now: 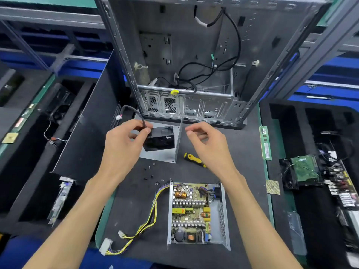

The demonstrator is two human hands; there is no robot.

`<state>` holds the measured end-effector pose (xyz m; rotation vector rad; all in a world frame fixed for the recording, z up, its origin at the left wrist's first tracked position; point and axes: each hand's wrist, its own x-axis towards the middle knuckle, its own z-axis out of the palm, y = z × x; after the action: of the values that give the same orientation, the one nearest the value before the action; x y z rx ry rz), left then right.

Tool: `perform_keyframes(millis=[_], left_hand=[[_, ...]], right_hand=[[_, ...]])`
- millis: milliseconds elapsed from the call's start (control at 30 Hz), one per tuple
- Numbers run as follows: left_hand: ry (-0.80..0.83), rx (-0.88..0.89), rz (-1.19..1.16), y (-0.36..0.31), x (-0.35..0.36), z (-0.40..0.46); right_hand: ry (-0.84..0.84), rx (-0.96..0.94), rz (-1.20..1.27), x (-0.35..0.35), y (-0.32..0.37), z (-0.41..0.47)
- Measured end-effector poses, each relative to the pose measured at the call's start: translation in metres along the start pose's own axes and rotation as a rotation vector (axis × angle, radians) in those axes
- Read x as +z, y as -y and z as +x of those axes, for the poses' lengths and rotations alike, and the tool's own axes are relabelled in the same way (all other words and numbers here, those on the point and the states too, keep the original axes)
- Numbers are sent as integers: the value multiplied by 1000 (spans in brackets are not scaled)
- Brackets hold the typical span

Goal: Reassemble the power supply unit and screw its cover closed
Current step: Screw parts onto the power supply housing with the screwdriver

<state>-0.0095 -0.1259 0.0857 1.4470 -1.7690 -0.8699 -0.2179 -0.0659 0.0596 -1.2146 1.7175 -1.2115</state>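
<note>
Black plastic cooling fan (158,139) sits gripped at its cable corner by the left hand (124,144), inside the grey sheet-metal cover (165,155), while the empty right hand (207,142) hovers half-curled beside it; a trapped cable could block seating.

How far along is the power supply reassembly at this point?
Early. Done: nothing visibly fastened; the power supply base lies open, board exposed. In hand: the left hand holds the black fan by its cable over the metal cover; the right hand holds nothing. Left: fitting the cover and driving the loose screws with the screwdriver.
</note>
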Motion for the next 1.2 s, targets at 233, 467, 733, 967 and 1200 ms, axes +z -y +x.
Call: perform_keyframes(millis=[233,467,733,967,1200], left_hand=[[82,66,-249,-37,-9,-23],[157,-129,-426,-44,7,-46],[381,-109,-536,-57,18,-76],[526,152,-180,-84,62,-113],[498,87,-156,-105,94,-138]], right_hand=[[147,-131,131,-13,30,-36],[163,-123,183,-25,24,-64],[182,502,617,-36,13,-79],[274,562,717,-75,-1,-102],[241,533,559,-113,-22,-110]])
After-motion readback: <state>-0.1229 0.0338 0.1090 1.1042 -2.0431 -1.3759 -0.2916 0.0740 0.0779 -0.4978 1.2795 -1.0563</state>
